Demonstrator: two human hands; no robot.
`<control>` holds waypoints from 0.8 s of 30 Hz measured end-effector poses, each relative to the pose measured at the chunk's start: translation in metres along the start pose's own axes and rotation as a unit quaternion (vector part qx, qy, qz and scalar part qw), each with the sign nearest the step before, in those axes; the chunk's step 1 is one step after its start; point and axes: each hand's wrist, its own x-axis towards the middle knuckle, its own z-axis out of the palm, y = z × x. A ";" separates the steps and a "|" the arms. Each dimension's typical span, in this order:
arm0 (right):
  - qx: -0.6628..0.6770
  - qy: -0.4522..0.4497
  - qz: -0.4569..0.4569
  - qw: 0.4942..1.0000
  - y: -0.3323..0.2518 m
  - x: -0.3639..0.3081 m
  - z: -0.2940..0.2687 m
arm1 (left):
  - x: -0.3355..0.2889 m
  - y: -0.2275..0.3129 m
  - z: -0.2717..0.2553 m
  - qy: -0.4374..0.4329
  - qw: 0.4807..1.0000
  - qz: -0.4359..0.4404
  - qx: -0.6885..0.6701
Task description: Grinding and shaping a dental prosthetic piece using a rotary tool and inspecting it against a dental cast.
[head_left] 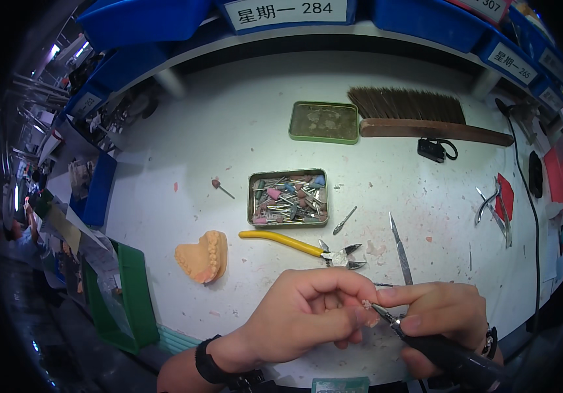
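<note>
Near the front of the white bench my left hand pinches a small pale-pink piece, which looks like part of a denture; the fingers cover most of it. My right hand is wrapped round a dark rotary handpiece, its metal nose pointing left. The tip reaches the small piece; I cannot tell if they touch. Just beyond my hands lie yellow-handled cutting pliers and a pointed metal blade tool. A tan plaster dental cast sits to the left of them.
An open tin holds several grinding burs; its lid lies behind, beside a wooden brush. Two loose burs flank the tin. Pliers lie right, near a black cable. A green bin stands left.
</note>
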 end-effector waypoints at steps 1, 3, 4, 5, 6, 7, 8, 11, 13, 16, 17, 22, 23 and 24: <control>-0.011 -0.012 -0.004 1.000 0.000 0.000 -0.001 | 0.000 0.000 -0.001 0.000 1.000 0.000 0.000; -0.022 -0.023 -0.007 0.999 -0.002 0.001 -0.002 | 0.000 -0.001 -0.002 -0.006 1.000 -0.003 -0.011; -0.020 -0.024 -0.005 0.999 -0.003 0.002 -0.002 | 0.000 -0.002 -0.002 -0.006 1.000 -0.004 -0.011; -0.017 -0.026 -0.002 1.000 -0.003 0.001 -0.002 | 0.000 -0.001 -0.002 -0.007 1.000 -0.004 -0.016; -0.016 -0.025 -0.003 1.000 -0.003 0.001 -0.002 | 0.000 -0.001 -0.002 -0.009 1.000 -0.004 -0.022; -0.002 -0.016 0.005 1.000 -0.003 0.001 -0.001 | -0.001 -0.001 -0.002 -0.008 1.000 -0.004 -0.021; 0.013 -0.008 0.013 1.000 -0.003 0.002 0.000 | -0.001 -0.001 -0.002 -0.010 1.000 -0.004 -0.024; -0.007 -0.045 0.014 0.999 -0.009 0.004 -0.005 | -0.001 -0.001 -0.004 -0.016 1.000 -0.008 -0.023; 0.005 -0.027 0.017 0.999 -0.009 0.003 -0.002 | -0.001 -0.001 -0.004 -0.023 0.999 -0.012 -0.019; 0.025 0.001 0.020 0.999 -0.007 -0.001 0.002 | -0.001 -0.002 -0.003 -0.028 0.999 -0.014 -0.015; 0.032 0.012 0.022 0.999 -0.007 0.000 0.003 | -0.001 0.000 -0.003 -0.027 0.999 -0.018 -0.020; -0.012 -0.013 0.001 1.000 -0.009 0.003 -0.002 | 0.002 0.001 -0.004 -0.038 0.999 -0.021 -0.017; 0.014 0.020 0.009 1.000 -0.008 0.002 -0.001 | 0.002 0.002 -0.001 -0.027 0.999 -0.017 -0.032; 0.012 0.019 0.010 1.000 -0.006 0.002 -0.002 | 0.001 0.002 0.000 -0.016 0.999 -0.014 -0.048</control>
